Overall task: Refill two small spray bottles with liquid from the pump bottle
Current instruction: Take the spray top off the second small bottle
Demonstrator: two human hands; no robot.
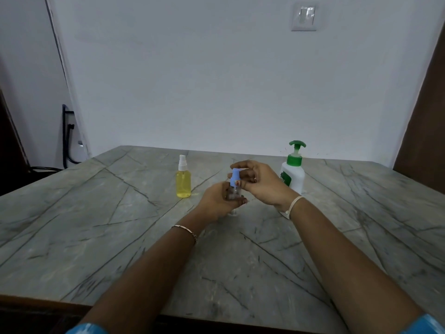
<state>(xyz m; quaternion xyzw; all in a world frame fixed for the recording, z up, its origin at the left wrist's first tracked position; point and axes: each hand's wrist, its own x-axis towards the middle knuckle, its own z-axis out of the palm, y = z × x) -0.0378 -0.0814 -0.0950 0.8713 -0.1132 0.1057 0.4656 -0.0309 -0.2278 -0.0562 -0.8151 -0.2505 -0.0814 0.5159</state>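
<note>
- Nearest the camera, two bare forearms reach out over a grey, dark-veined stone table top (108,237), with a thin bracelet on each wrist.
- At mid-table, the left hand (216,201) curls its fingers round the body of a small clear plastic spray bottle (234,193) and holds it upright. I judge this steadies it against twisting. The hand hides whether its base rests on the table.
- Beside it, the right hand (262,186) pinches the bottle's pale blue spray cap (234,178) between thumb and fingertips. That grip suits unscrewing the top so the bottle can be filled. How loose the cap is cannot be told.
- Just beyond, to the left, a yellow spray bottle with a white nozzle (183,182) stands upright and untouched, apart from both hands.
- Behind the right hand stands the white pump bottle with a green pump head (292,174), probably kept close for easy reach. Its green label is partly hidden, and the writing is too small to read.
- Farthest off, a white switch plate (304,18) sits on the pale wall and shows no writing.
</note>
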